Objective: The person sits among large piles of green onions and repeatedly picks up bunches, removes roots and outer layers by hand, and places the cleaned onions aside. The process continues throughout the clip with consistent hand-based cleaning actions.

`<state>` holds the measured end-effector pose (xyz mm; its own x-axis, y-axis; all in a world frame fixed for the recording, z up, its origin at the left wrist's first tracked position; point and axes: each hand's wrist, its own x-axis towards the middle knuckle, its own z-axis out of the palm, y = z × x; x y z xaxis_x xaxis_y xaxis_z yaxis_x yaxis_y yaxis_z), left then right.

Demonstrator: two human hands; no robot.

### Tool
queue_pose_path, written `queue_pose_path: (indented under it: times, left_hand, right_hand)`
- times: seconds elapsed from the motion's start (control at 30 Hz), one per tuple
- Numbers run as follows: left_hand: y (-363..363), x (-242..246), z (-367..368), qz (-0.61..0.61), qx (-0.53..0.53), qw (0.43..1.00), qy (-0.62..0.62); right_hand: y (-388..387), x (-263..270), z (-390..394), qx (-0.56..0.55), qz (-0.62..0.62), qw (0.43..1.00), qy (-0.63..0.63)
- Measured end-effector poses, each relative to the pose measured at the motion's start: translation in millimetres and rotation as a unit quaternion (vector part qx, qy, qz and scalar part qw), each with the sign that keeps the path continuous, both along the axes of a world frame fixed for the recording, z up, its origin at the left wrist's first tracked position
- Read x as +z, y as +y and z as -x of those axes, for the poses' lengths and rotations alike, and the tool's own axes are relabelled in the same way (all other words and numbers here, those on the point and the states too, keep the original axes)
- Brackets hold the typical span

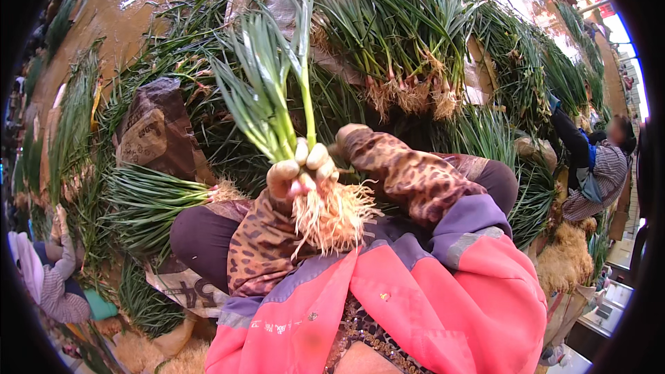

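Note:
A bunch of green garlic plants (pixel 283 119), with pinkish stem bases, is gripped in my left hand (pixel 298 166). Pale roots (pixel 337 213) hang from the bunch over my lap, while its green leaves point up and away from me. To the right, my right hand (pixel 352 134) is mostly hidden by its leopard-print sleeve cover and its fingers cannot be made out. Beyond it lies a heap of rooted green garlic (pixel 410 47), roots towards me. Another bunch (pixel 166 192) lies beside my knee on the left.
Brown printed sacking (pixel 156 130) lies at the left among loose plants. One person (pixel 597 171) sits at the far right by piled roots (pixel 565 259); another person (pixel 60 285) sits at the lower left. More plants (pixel 75 130) lie along the left, and a printed sack (pixel 189 288) is by my knee.

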<state>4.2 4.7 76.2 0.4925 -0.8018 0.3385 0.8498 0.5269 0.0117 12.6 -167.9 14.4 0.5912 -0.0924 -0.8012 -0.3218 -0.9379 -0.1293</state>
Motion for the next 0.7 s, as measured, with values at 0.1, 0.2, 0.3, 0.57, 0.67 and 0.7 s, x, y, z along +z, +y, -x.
queue_pose_path:
  times: [0.1, 0.2, 0.3, 0.57, 0.67, 0.7]
  left_hand:
    - [5, 11, -4, 0.023, 0.035, 0.997, -0.061]
    - [6, 3, -10, -0.169, 0.104, 0.979, -0.041]
    - [-1, -21, -15, -0.189, 0.101, 0.974, 0.078]
    - [-4, -29, -4, -0.259, 0.109, 0.956, 0.081]
    - [3, -22, -7, -0.109, 0.084, 0.99, 0.032]
    - [7, -21, -9, -0.099, 0.079, 0.992, 0.015]
  right_hand:
    - [-56, -4, -19, -0.172, -0.019, 0.844, -0.507]
    - [-111, -7, -55, -0.141, 0.172, 0.865, -0.449]
    - [-125, 0, -66, -0.234, 0.073, 0.902, -0.355]
    - [-66, 29, 16, 0.08, -0.106, 0.956, -0.261]
    - [-76, 25, 6, -0.2, -0.12, 0.811, -0.536]
    - [-87, 26, 0, -0.502, -0.345, 0.681, -0.407]
